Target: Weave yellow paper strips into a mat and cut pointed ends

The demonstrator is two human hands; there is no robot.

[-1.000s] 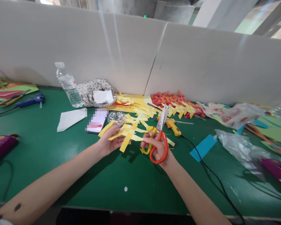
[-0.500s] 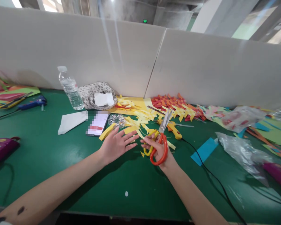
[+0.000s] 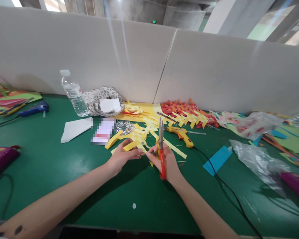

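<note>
My left hand (image 3: 124, 155) is closed on a piece of woven yellow paper strips (image 3: 137, 136), with the thumb over one strip. In my right hand (image 3: 168, 162) is a pair of scissors (image 3: 161, 164) with red and yellow handles, its blades together and pointing up and away. The thumb and a finger of my right hand also meet at the end of a pale strip close to my left fingertips. Loose yellow paper strips (image 3: 175, 149) lie just beyond my hands. A yellow glue gun (image 3: 181, 134) rests on the table to their right.
The green table (image 3: 109, 205) runs up to a pale partition (image 3: 84, 49). A water bottle (image 3: 74, 94), phone (image 3: 104, 131) and patterned pouch (image 3: 92, 99) stand or lie at back left. Red woven paper pieces (image 3: 174, 108) lie behind, a blue strip (image 3: 217, 161) and plastic bag (image 3: 254, 162) to the right.
My left hand has gone from open, palm up, to closed on the woven yellow paper. My right hand has turned the scissors upright and come in to the paper.
</note>
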